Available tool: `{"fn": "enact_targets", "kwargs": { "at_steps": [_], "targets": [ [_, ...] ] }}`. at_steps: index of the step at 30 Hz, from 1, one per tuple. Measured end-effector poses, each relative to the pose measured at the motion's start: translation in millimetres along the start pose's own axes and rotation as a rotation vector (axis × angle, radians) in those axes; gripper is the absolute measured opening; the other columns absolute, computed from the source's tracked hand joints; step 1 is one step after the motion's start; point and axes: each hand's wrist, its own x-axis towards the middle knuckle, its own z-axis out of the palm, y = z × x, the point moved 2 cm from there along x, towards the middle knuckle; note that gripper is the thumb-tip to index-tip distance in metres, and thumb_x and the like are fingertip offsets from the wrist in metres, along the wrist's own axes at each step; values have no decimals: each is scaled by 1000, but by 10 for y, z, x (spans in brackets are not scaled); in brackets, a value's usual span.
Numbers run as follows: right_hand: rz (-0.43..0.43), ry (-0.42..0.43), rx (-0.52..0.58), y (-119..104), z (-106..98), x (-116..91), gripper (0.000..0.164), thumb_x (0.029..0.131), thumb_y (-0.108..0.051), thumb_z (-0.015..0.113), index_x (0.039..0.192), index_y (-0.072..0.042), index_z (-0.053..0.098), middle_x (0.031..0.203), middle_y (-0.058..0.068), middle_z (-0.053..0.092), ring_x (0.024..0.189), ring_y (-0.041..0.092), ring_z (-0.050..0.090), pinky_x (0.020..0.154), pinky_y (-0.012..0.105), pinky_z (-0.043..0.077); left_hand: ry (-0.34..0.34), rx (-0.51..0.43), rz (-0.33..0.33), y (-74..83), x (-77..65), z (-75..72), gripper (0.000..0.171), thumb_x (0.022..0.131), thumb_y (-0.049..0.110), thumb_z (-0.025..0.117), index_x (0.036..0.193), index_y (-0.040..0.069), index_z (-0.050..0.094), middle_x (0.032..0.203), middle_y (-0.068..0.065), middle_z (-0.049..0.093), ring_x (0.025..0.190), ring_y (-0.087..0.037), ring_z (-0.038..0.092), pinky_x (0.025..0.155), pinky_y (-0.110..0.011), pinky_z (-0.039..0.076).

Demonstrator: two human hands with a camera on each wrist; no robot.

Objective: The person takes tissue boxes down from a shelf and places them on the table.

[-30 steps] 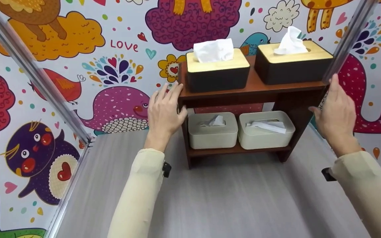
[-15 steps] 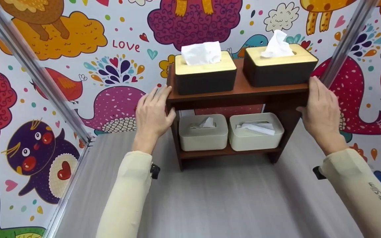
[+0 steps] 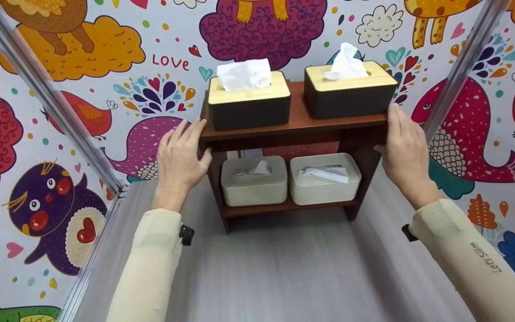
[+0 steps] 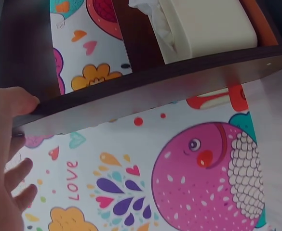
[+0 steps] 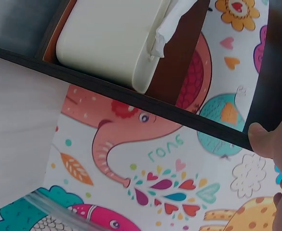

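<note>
A small brown wooden shelf (image 3: 295, 129) stands on the grey surface between my two hands. My left hand (image 3: 179, 156) holds its left side near the top, the thumb hooked over the front edge of the side panel (image 4: 150, 86). On the opposite end, my right hand (image 3: 405, 152) grips the right side, thumb at the front edge and fingers along the outer face. On top sit two black tissue boxes with light wood lids, a left one (image 3: 248, 109) and a right one (image 3: 351, 98). Below them rest two cream tissue boxes, left (image 3: 254, 188) and right (image 3: 324, 185).
A patterned cartoon wall (image 3: 163, 36) rises close behind the shelf. Metal frame posts stand at the left (image 3: 56, 98) and right (image 3: 463, 67). The grey wood-grain surface (image 3: 284, 268) extends in front of the shelf.
The shelf has shifted left with its tissue boxes, both hands moving along with it. My right hand, earlier slightly off the right end, has come against it.
</note>
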Motion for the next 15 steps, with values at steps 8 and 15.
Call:
{"fn": "enact_targets", "kwargs": {
  "at_steps": [8, 15],
  "targets": [
    [-12, -15, 5, -302, 106, 20, 91, 80, -7, 77, 154, -10, 25, 155, 17, 36, 142, 34, 37, 118, 52, 30, -11, 36, -46, -248, -67, -105, 60, 87, 24, 68, 144, 15, 48, 149, -8, 48, 142, -31, 40, 120, -51, 26],
    [-17, -9, 8, -481, 158, 13, 89, 81, -7, 76, 154, -9, 26, 155, 17, 36, 141, 35, 37, 119, 51, 29, 4, 49, -61, -380, -99, -160, 59, 88, 21, 66, 144, 13, 48, 150, -9, 48, 142, -32, 40, 120, -51, 26]
  ]
}}
